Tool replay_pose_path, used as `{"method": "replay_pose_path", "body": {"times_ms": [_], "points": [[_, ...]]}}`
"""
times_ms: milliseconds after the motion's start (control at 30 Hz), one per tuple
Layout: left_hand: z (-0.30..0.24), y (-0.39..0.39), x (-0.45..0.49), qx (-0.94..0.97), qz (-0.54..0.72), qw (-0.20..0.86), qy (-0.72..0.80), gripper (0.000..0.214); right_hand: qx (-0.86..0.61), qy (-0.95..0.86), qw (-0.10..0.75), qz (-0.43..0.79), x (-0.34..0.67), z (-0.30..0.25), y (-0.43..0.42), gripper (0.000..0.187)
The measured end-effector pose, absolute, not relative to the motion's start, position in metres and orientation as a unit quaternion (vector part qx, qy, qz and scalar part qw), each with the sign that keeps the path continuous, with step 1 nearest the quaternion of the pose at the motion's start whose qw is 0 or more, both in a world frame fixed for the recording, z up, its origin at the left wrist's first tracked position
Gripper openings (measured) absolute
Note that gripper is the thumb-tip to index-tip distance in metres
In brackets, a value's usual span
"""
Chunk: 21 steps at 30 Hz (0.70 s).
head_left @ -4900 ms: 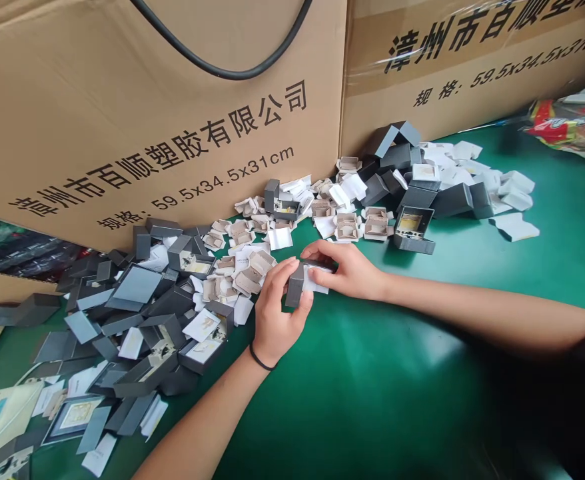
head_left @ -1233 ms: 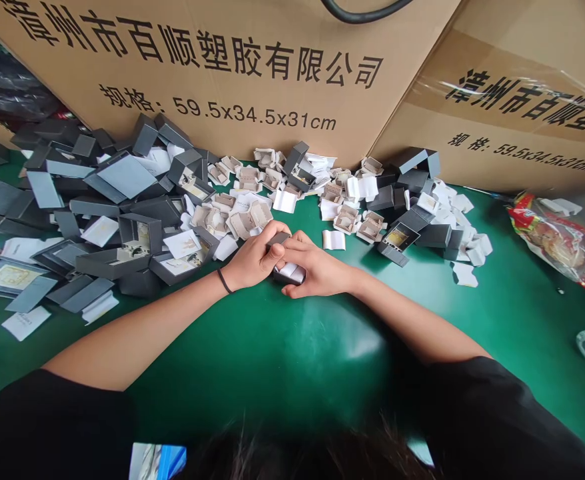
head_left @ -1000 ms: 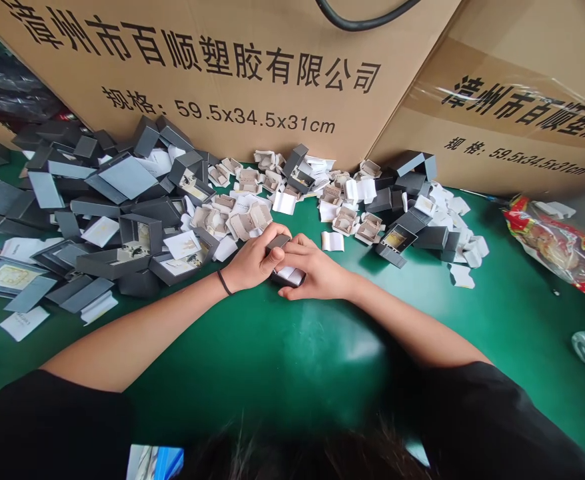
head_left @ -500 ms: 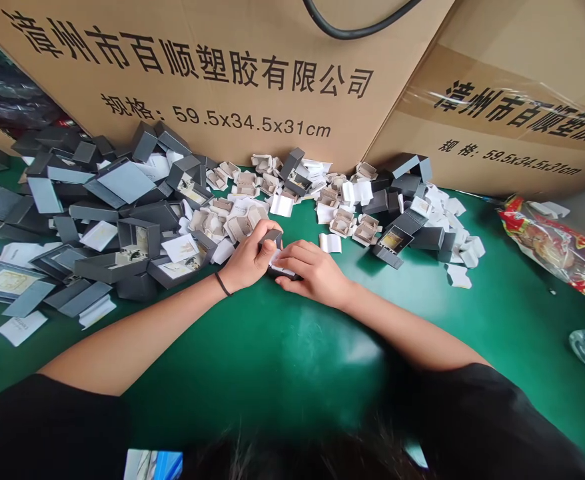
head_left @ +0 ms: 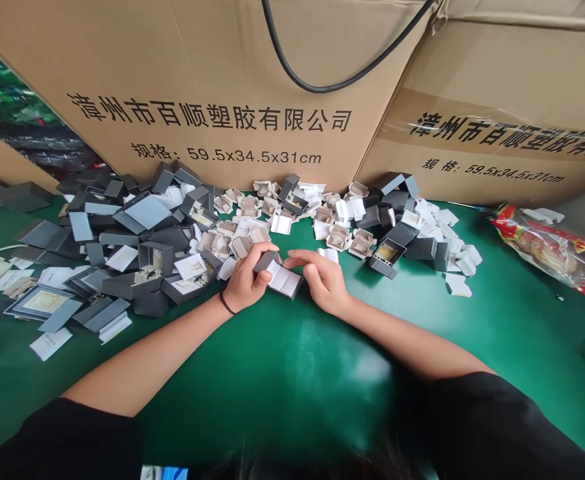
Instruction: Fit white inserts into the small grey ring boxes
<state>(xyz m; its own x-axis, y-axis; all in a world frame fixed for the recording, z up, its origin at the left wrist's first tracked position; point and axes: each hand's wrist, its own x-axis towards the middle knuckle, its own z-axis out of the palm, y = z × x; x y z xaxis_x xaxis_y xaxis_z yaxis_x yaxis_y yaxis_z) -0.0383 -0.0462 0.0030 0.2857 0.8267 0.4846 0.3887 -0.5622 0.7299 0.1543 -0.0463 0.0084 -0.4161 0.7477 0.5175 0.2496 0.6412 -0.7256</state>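
My left hand (head_left: 244, 281) is closed around the left side of a small dark grey box (head_left: 267, 261) with its lid raised. Folded white paper (head_left: 285, 280) lies in the box and fills its inside. At the box's right edge is my right hand (head_left: 324, 281), its fingers partly bent and apart, nothing seen between them; whether a fingertip touches the box I cannot tell. Just behind the right hand a white paper slip (head_left: 328, 255) rests on the table.
On the green table (head_left: 272, 373), many dark boxes (head_left: 147, 210) with papers are heaped at left. Small cardboard inserts (head_left: 248, 207) lie centre-back, more boxes (head_left: 387, 252) right. Large cartons (head_left: 212, 67) stand behind, under a hanging black cable (head_left: 317, 89). A red food packet (head_left: 547, 250) lies far right.
My right hand's fingers have lifted off the white paper and moved to the right, so the inside of the box now shows. My left hand still holds the box. The camera view has shifted.
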Motion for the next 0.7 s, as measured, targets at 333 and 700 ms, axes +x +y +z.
{"method": "replay_pose_path", "body": {"times_ms": [333,700], "points": [[0.0,-0.043,-0.029,0.821,0.449,0.149,0.318,0.031,-0.459,-0.72,0.37,0.367,0.155,0.01,-0.029,0.03],[0.002,-0.046,-0.027,0.845,0.407,0.104,0.329,0.039,-0.459,-0.734,0.367,0.341,0.156,0.004,-0.022,0.031]]}}
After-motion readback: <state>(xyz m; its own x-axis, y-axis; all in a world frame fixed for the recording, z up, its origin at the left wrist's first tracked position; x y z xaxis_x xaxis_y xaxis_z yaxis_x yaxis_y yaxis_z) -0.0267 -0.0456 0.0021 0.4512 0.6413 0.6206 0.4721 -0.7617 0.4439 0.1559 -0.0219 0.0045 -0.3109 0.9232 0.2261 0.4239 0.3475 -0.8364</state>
